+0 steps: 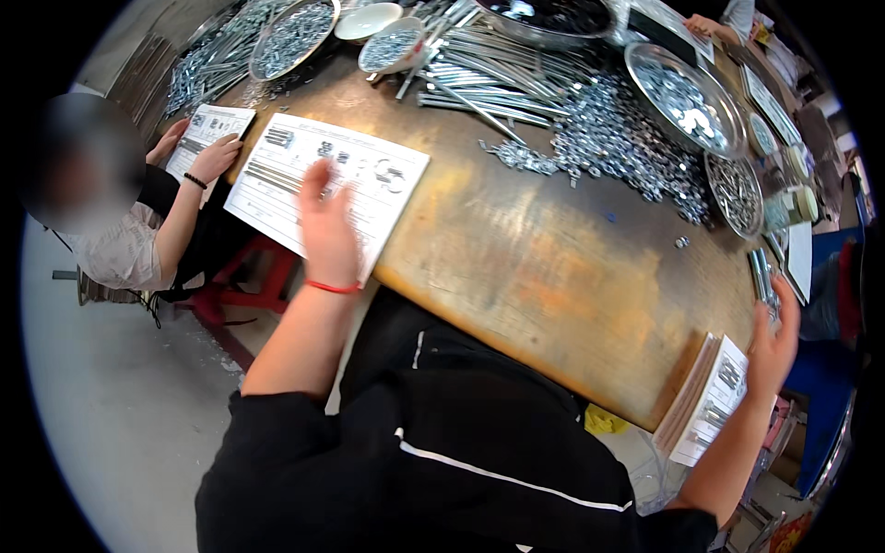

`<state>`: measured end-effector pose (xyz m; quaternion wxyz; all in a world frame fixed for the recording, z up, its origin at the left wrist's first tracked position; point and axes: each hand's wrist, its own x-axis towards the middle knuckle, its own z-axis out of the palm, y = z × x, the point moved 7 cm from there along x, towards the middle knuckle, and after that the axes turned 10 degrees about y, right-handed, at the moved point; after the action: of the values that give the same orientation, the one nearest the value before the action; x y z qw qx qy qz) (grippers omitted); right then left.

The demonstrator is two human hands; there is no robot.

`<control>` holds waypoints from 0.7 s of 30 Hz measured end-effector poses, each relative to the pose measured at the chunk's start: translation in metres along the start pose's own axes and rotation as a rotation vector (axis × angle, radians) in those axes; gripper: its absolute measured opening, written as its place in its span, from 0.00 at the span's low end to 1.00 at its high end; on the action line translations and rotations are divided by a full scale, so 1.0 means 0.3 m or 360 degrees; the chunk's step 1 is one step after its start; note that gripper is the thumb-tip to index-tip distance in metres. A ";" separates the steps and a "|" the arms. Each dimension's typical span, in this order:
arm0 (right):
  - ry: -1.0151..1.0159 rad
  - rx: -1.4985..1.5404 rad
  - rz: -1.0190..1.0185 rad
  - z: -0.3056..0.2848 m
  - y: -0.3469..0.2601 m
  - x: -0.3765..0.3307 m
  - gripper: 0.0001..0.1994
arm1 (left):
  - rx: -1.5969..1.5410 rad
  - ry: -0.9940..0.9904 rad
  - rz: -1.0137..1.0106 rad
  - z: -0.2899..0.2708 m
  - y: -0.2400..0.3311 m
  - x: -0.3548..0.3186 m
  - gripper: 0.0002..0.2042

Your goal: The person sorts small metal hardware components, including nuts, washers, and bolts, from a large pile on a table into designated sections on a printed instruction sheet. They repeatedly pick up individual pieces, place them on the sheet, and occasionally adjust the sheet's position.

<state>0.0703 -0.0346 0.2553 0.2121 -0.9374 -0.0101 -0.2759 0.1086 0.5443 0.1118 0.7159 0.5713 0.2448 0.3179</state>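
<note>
A white printed card (378, 152) with metal hardware pieces on it lies at the table's left front edge. Over its near part hovers my left hand (329, 235), a red cord round the wrist, thumb and fingers apart; whether the fingertips touch the card I cannot tell. Far to the right, my right hand (772, 346) is raised with thumb and fingers spread. Just beyond its fingertips lie shiny metal tubes (761, 275). Beside its wrist, a stack of similar cards (705, 396) rests at the table's right corner.
Loose nuts (627, 138), long metal rods (498, 74), a metal tray (641, 60) and a bowl of small parts (737, 198) cover the far side of the wooden table (516, 240). At left, another person's hand (217, 157) holds a card. A red stool (253, 276) stands below.
</note>
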 end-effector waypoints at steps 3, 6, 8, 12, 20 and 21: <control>-0.0581 0.0407 -0.0174 0.449 -0.467 0.027 0.20 | 0.0115 0.0865 0.0335 -0.506 -0.071 0.355 0.23; -0.1017 0.0808 -0.0311 0.866 -0.746 -0.032 0.24 | 0.0280 0.1007 -0.0287 -0.905 -0.267 0.669 0.22; -0.0970 0.1063 -0.0105 1.135 -0.801 -0.075 0.25 | -0.0273 0.1023 -0.0578 -0.810 -0.336 0.685 0.19; -0.1005 0.1134 0.0347 1.356 -0.950 -0.084 0.26 | -0.0340 0.0858 -0.0489 -0.871 -0.326 0.768 0.16; -0.0771 0.1069 0.0545 1.280 -0.854 -0.121 0.20 | 0.0004 0.0343 -0.0423 -0.851 -0.236 0.672 0.12; -0.0700 0.1020 0.0519 1.254 -0.807 -0.129 0.19 | 0.0055 0.0280 -0.0480 -0.817 -0.226 0.623 0.12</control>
<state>0.1974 0.3412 0.0449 0.5266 -0.8499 0.0082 -0.0150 0.0723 0.8342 -0.0075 0.7214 0.5102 0.3949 0.2516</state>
